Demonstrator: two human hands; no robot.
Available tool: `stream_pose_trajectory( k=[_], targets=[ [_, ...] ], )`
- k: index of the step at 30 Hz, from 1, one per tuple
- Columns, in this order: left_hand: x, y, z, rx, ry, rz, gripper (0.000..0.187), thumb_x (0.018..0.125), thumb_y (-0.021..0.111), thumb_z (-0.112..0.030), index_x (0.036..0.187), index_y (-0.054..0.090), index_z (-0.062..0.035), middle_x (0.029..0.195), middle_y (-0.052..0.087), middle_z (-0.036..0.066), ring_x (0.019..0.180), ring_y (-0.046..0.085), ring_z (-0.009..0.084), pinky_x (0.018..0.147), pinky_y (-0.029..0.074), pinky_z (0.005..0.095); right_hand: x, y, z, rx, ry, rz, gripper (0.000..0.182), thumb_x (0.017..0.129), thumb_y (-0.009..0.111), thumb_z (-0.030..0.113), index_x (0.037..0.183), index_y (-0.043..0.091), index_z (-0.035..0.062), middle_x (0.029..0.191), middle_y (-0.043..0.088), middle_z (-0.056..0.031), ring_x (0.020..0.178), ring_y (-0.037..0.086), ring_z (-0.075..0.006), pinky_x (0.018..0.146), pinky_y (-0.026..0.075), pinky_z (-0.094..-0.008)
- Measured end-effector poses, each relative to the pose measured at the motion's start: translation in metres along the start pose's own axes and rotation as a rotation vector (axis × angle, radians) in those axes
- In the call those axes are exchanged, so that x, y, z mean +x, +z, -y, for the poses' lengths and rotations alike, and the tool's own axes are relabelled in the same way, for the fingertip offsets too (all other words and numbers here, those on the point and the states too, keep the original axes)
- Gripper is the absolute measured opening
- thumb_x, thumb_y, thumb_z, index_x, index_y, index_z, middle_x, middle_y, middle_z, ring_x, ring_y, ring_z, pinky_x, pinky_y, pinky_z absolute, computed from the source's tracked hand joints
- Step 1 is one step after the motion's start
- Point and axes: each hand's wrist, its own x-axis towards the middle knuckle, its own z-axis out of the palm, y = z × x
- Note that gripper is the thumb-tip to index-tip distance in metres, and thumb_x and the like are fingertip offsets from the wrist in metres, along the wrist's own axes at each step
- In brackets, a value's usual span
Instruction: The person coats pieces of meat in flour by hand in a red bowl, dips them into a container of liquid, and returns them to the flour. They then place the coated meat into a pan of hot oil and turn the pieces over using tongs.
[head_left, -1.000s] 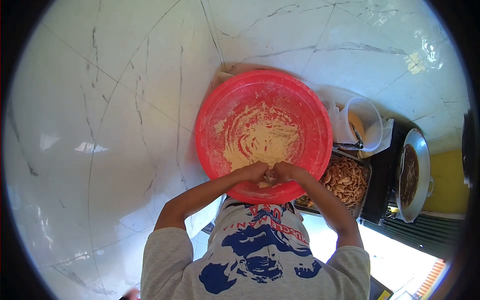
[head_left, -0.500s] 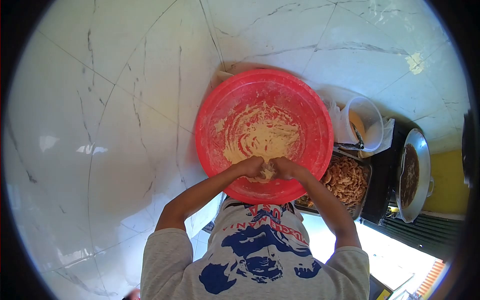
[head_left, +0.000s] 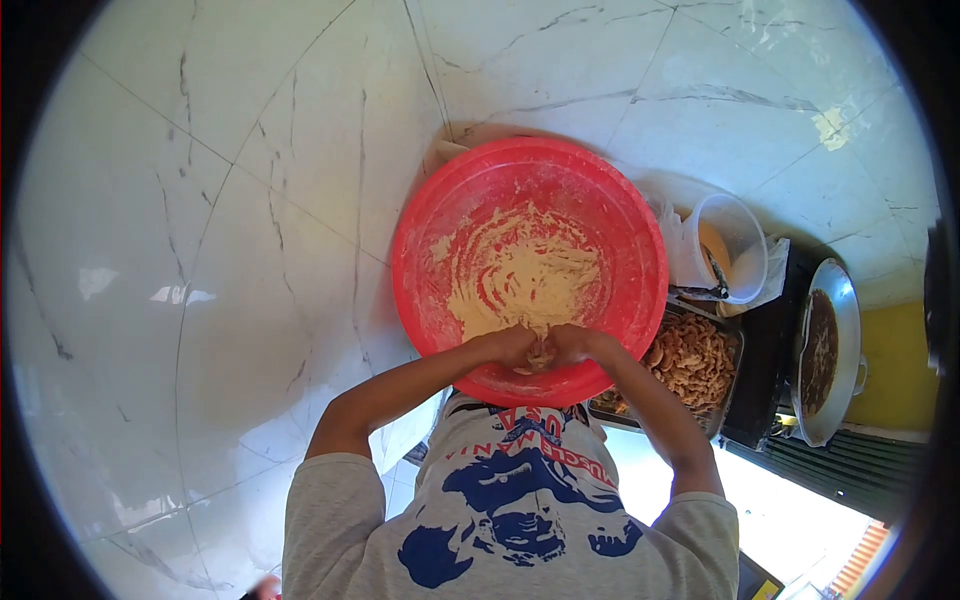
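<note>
A big red plastic basin sits on the marble floor in front of me, smeared with pale yellow dough across its bottom. Both my hands meet at the basin's near side. My left hand and my right hand press together around a small lump of dough held between the fingers. My forearms reach in from below, over my grey printed T-shirt.
To the right of the basin stands a white plastic tub with a utensil in it. Next to it lie a metal tray of fried brown pieces and a wok of dark oil on a burner. White marble floor spreads to the left.
My hands have kept working the dough lump at the basin's near edge, shifting a little back and forth. The basin and other things have not moved.
</note>
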Motion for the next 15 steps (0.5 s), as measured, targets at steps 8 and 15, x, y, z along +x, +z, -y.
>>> stream_pose_trajectory(
  k=[8,15],
  targets=[
    [0.002,-0.007,0.008,0.055,-0.210,-0.182,0.038,0.068,0.075,-0.030,0.090,0.065,-0.0009,0.082,0.065,0.021,0.079,0.064,0.0349,0.068,0.050,0.0417,-0.014,-0.013,0.020,0.279,0.002,-0.206,0.033,0.075,0.072,0.025,0.104,0.065,0.0104,0.101,0.065,-0.0155,0.090,0.062,-0.0302,0.078,0.048,-0.0378],
    [-0.004,-0.013,0.005,0.049,-0.065,-0.098,0.038,0.066,0.076,-0.024,0.092,0.064,0.0011,0.085,0.065,0.021,0.082,0.064,0.0336,0.072,0.050,0.0394,0.006,0.002,-0.001,-0.030,0.053,-0.082,0.040,0.073,0.073,0.028,0.107,0.064,0.0082,0.102,0.065,-0.0158,0.094,0.062,-0.0315,0.080,0.048,-0.0378]
  ],
)
